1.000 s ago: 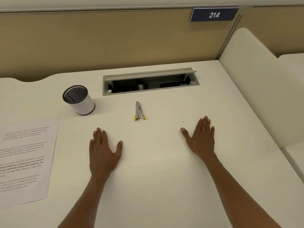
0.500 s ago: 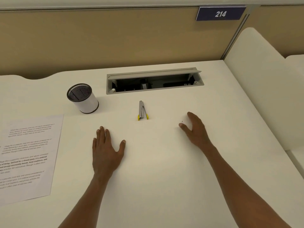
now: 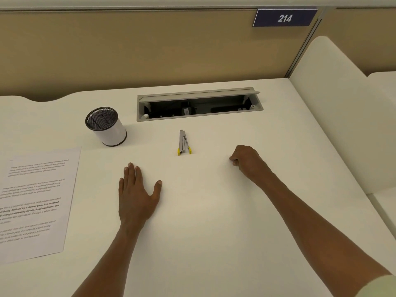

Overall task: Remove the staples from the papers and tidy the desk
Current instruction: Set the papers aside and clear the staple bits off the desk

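The right hand (image 3: 246,162) rests on the white bench (image 3: 214,221) with its grip curled shut, fingertips (image 3: 233,161) tucked down against the surface; it may be pinching something tiny, but nothing can be made out between the fingers. The left hand (image 3: 136,194) lies flat, palm down, grip released, fingers together and thumb spread toward the right hand.

Between the two hands and a little beyond them lies the staple remover (image 3: 183,142), a slim silver metal tool with two small yellow tips at the end nearest the person. It touches neither hand and lies closer to the right grip than to the left.

Beyond the left grip and to its left stands a pen cup (image 3: 106,127), white-walled with a dark mesh inside and a dark rim, upright. Further left of that hand, well apart from it, a sheet of printed paper (image 3: 34,202) lies flat with several blocks of text, its left part cut off by the frame edge.

Beyond the staple remover an open grey cable tray (image 3: 199,105) is sunk in the bench. On the tan partition above the right grip hangs a blue sign (image 3: 284,18) reading 214.
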{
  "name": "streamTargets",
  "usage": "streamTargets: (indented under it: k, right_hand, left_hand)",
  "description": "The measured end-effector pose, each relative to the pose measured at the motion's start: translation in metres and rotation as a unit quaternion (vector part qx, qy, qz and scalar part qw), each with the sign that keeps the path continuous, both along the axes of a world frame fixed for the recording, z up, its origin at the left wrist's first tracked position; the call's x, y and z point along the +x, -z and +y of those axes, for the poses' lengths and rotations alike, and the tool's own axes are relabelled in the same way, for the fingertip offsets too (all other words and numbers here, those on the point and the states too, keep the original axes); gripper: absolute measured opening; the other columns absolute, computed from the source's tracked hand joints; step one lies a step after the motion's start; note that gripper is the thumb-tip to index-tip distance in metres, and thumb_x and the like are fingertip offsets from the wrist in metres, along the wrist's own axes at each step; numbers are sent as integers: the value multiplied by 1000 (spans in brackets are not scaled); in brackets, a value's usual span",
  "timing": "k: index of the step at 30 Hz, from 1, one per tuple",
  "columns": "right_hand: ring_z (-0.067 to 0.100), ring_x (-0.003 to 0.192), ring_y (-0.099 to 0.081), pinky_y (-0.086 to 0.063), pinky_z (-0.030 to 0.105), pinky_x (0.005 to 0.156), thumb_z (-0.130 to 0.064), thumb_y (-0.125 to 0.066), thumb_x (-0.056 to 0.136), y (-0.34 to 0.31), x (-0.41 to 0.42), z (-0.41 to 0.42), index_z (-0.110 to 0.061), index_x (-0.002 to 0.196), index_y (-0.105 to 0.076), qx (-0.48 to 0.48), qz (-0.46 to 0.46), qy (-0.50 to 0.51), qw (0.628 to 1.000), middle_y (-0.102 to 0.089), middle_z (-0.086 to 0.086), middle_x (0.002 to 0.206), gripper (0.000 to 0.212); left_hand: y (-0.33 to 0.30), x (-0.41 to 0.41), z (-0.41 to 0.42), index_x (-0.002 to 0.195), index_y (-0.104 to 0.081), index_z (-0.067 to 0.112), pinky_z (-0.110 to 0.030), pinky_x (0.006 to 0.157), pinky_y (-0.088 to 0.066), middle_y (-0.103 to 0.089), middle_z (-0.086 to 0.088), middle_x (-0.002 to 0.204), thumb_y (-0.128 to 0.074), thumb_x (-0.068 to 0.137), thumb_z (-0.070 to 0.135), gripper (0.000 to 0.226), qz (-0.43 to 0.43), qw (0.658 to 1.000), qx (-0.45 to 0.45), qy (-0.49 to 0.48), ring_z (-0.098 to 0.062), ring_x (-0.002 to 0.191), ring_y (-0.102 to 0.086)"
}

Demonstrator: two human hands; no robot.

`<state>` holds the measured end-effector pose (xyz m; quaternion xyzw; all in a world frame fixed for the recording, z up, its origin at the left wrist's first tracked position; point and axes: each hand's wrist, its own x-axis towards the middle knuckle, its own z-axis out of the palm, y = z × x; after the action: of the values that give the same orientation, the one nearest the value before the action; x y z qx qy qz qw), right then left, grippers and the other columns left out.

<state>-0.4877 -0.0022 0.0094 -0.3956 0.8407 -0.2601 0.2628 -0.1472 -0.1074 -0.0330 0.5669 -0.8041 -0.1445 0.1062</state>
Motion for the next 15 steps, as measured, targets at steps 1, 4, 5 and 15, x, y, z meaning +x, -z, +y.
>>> streamTargets:
  k: [1,4,5,15]
  right_hand:
    - [27,69,-55,-42,37,62,-11,-51,79,-2,1,0,-4,68,-49,13,49,-32,998,-56,3,69,14]
    - [22,65,-39,-26,28,53,0,-46,73,-12,6,-1,-14,57,-38,10,201,-149,968,-38,-2,63,23]
    - [21,65,-37,-22,25,53,2,-45,72,-15,8,-2,-17,57,-36,0,223,-169,960,-33,-6,61,26]
    - [30,61,-50,-39,32,47,14,-48,66,4,7,1,-3,74,-57,20,388,-201,899,-52,12,66,21]
  left_hand:
    - [0,0,-1,157,-22,4,-39,127,-7,-8,-8,169,-33,90,65,92,1,1000,0,0,-18,156,-1]
    - [0,1,0,157,-23,3,-39,127,-7,-8,-8,169,-33,90,65,91,1,1000,-2,0,-18,156,-1]
    - [0,1,0,157,-23,4,-39,127,-7,-8,-8,169,-33,90,65,91,2,1000,-1,0,-18,156,-1]
    - [1,1,1,157,-24,3,-39,127,-7,-9,-8,169,-33,90,66,92,10,1000,-3,-1,-18,156,-2]
